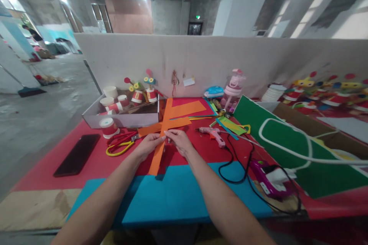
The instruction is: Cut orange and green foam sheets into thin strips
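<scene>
A long orange paper strip [156,159] stands lengthwise before me, pinched near its middle. My left hand [150,145] grips its left edge between thumb and fingers. On the other edge, my right hand [179,141] is closed on the same strip, its fingertips close to the left thumb. Behind the strip lie more orange paper pieces [188,110]. Scissors with red and yellow handles [120,148] rest just left of my left hand. A pink hot glue gun [214,134] lies to the right of my right hand.
At left are a black phone [77,155], a red-and-white paper cup [108,127] and a white box [120,120] with cups and paper figures. Blue sheets [172,195] lie in front. A green board [276,157], cables and a purple power strip [268,178] occupy the right.
</scene>
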The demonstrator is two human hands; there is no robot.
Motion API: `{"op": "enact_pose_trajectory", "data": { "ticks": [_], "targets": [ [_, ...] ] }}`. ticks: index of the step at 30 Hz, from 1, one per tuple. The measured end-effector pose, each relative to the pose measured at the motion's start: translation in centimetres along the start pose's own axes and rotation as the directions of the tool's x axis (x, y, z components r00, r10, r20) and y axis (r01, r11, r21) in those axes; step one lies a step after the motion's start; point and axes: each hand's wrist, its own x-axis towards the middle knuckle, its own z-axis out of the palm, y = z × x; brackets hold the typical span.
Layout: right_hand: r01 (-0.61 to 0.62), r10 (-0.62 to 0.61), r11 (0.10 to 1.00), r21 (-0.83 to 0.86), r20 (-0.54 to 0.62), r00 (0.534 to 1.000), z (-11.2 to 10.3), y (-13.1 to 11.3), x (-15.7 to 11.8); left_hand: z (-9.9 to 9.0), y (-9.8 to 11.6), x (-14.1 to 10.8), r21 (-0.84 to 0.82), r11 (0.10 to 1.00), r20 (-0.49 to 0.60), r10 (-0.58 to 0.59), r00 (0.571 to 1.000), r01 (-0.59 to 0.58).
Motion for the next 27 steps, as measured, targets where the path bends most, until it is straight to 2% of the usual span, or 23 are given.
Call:
{"op": "enact_pose_trajectory", "data": {
  "ticks": [5,8,15,20,27],
  "targets": [
    [-0.021,0.021,1.0,0.012,0.008,1.0,0.0,0.1,0.0,-0.3,-0.2,0.1,-0.007,1.0,0.031,-0.028,0.999,0.028],
    [-0.039,0.039,0.999,0.036,-0.006,0.999,-0.2,0.1,0.1,-0.5,-0.1,0.0,-0.005,1.0,0.086,-0.03,0.996,0.031],
    [-0.021,0.035,0.992,0.124,-0.113,0.993,-1.7,-1.0,0.5,-0.3,0.9,-0.9,0.012,0.996,0.233,-0.094,0.968,0.093],
    [0.036,-0.012,0.993,0.109,-0.21,0.978,-3.3,-2.2,0.8,-0.4,0.7,-1.0,0.038,0.987,0.283,-0.163,0.945,0.158],
    [0.125,-0.076,0.984,0.126,-0.338,0.938,-5.4,-3.3,1.2,-0.6,0.8,-1.1,0.11,0.983,0.393,-0.178,0.902,0.146]
  ]
}}
